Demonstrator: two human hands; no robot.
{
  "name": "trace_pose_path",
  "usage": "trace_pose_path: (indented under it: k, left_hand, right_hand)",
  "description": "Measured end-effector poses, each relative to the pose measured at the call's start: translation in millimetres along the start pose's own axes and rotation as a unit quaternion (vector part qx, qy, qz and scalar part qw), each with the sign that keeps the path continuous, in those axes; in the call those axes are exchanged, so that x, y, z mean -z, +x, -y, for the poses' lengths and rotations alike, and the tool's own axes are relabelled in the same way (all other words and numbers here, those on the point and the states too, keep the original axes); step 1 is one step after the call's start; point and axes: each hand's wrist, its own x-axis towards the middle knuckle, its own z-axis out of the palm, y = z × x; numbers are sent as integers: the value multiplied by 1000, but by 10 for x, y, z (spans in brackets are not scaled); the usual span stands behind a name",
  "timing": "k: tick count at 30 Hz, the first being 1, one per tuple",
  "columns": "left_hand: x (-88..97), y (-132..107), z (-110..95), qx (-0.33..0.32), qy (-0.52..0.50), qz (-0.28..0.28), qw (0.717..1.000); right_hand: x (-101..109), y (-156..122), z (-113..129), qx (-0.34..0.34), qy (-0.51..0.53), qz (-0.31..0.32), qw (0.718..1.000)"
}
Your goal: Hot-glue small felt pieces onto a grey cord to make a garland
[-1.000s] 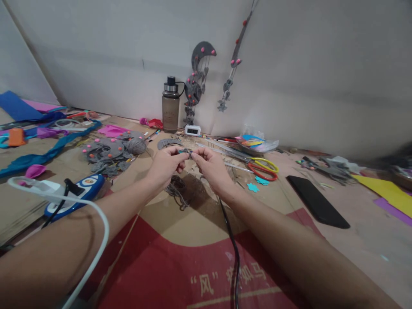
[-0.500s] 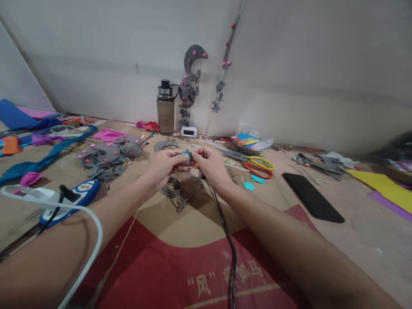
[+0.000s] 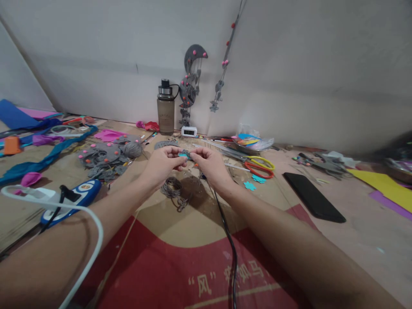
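Pinching a turquoise piece (image 3: 184,156) by its edges, left hand (image 3: 166,163) and right hand (image 3: 209,164) well apart from the phone (image 3: 313,197)

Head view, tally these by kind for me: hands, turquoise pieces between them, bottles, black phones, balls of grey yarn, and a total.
Hands (left hand, right hand): 2
Turquoise piece visible: 1
Bottle: 1
Black phone: 1
Yarn ball: 1
Total: 6
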Motion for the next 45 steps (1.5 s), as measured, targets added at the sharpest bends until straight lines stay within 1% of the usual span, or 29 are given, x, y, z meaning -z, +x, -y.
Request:
trace_pose_path:
  k: [5,10,13,17,20,24,28,31,33,37,40,42,45]
  left_hand:
    - [11,-7,2,-16,36,2,999]
    - [10,-19,18,-44,64,18,997]
    - [3,-8,28,-19,40,38,998]
    - [-2,13,21,15,1,16,1000]
    - [3,20,15,13,5,-1,1000]
    - [6,9,20,-4,22,-2,1000]
    - [-31,-44,-8,-23,51,-3,998]
    - [-65,-79,-37,-8,58,6,998]
    - [-73,-77,-38,5,32,7,999]
    - [-56,-33,-12,39,-36,-16,998]
    - [-34,-12,6,58,-40,-29,997]
    - [-19,-9,20,41,-12,-45,998]
    - [-7,-16,41,-10,44,-75,996]
  right_hand:
    - [4,8,14,-3,5,8,1000]
    - [3,-28,59,14,-59,7,998]
    - [8,-42,81,22,-86,9,996]
    - [15,-27,99,32,-79,31,996]
    - [12,-10,98,25,-62,40,997]
    - [1,-15,93,27,-47,37,998]
    - [-8,-33,90,23,-72,23,997]
    - [-10,-30,79,25,-85,23,996]
    - [-9,-18,64,31,-84,24,996]
    - [-6,6,18,35,-47,41,997]
    - [-6,3,-13,50,-44,13,998]
    - [-7,-12,-15,65,-64,-8,996]
    - [-8,-41,11,81,-98,-8,992]
